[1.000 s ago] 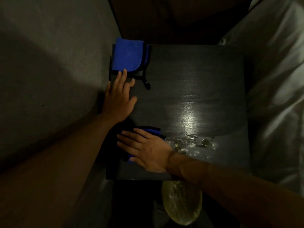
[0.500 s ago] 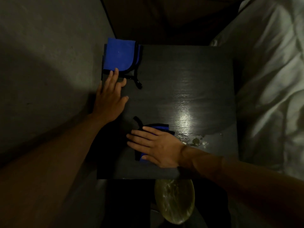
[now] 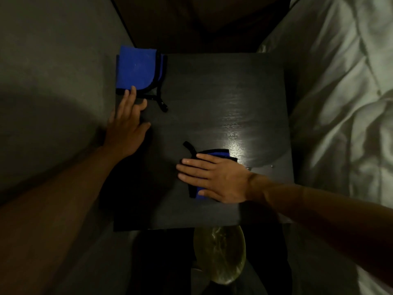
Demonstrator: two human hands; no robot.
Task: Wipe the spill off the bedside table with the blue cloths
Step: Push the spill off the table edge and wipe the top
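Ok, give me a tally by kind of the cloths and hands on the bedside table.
Blue cloths: 2, a folded cloth at the far left corner, a wiping cloth near the front.
Hands: 2, the left hand touching the folded cloth, the right hand flat on the wiping cloth.
Total: 4.

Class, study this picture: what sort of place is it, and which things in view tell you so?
Most likely a bedroom, dimly lit. A small dark table stands close beside rumpled white bedding, as a bedside table would.
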